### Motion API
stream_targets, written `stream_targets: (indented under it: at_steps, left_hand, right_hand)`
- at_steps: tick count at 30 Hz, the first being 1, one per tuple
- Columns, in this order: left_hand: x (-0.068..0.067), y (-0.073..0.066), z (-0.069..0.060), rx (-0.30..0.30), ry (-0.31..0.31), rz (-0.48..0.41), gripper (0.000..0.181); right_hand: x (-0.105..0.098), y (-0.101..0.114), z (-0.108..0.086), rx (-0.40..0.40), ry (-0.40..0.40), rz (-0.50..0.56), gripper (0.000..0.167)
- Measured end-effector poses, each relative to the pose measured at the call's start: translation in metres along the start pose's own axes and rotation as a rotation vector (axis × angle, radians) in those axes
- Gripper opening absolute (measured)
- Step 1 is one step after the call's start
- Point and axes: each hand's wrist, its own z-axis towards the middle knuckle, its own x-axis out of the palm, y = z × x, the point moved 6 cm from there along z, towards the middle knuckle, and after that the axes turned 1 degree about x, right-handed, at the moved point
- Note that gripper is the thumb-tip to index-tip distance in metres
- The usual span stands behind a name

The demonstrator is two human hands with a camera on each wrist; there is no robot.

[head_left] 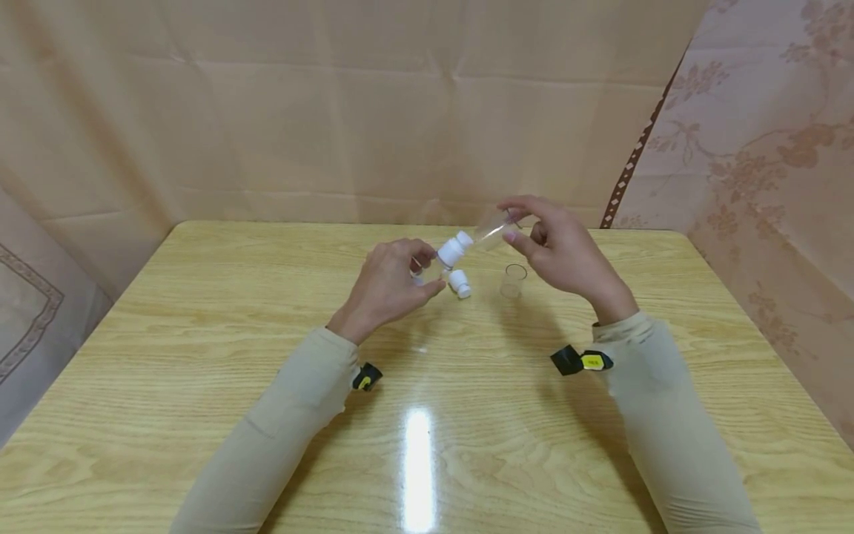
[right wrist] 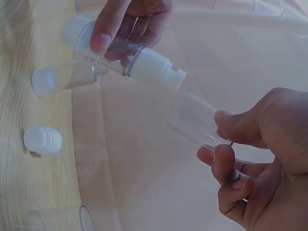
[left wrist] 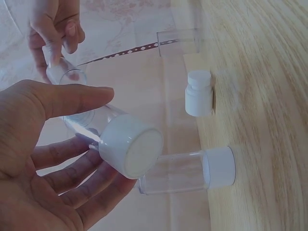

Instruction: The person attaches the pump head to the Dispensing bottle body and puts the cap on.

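Note:
My left hand (head_left: 390,285) grips a tilted clear pump bottle (left wrist: 132,147) with a white base. Its white pump head (right wrist: 154,70) points up toward the right hand. Between thumb and fingers, my right hand (head_left: 560,245) pinches a clear cap (right wrist: 195,118) by its closed end. The cap's open end faces the pump head at a slant, close to it; the left wrist view does not settle whether they touch. Below, a loose white pump head (head_left: 460,283) stands on the table. Partly hidden behind the left hand is a second clear bottle (left wrist: 178,173), upright on its white base.
A second clear cap (head_left: 514,282) stands on the wood-grain table (head_left: 507,445), below the right hand. Beige cloth (head_left: 400,111) hangs along the table's back edge, and a floral cloth (head_left: 767,170) hangs at the right.

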Motion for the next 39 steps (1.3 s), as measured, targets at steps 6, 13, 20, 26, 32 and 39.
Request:
stream_targets:
  at_steps: [6,13,20,26,32,39]
  left_hand:
    - [0.000,0.000,0.000,-0.010,0.013,0.008,0.036]
    - [0.002,0.000,0.000,-0.017,0.028,0.023,0.035]
    - [0.003,-0.001,0.001,-0.011,0.051,0.035,0.036]
    - [0.003,-0.002,0.001,-0.005,0.061,0.047,0.038]
    - [0.003,-0.002,0.001,0.000,0.061,0.059,0.037]
    - [0.002,-0.002,0.001,0.001,0.061,0.068,0.036]
  right_hand:
    - [0.000,0.002,0.000,-0.018,-0.013,0.032,0.041]
    - [0.004,0.005,0.000,-0.046,0.008,0.072,0.040]
    - [0.009,0.008,0.000,-0.053,0.017,0.104,0.039]
    - [0.013,0.010,0.001,-0.067,0.025,0.098,0.039]
    - [0.017,0.010,0.001,-0.057,0.049,0.108,0.039]
    - [0.021,0.012,0.001,-0.073,0.063,0.117,0.040]
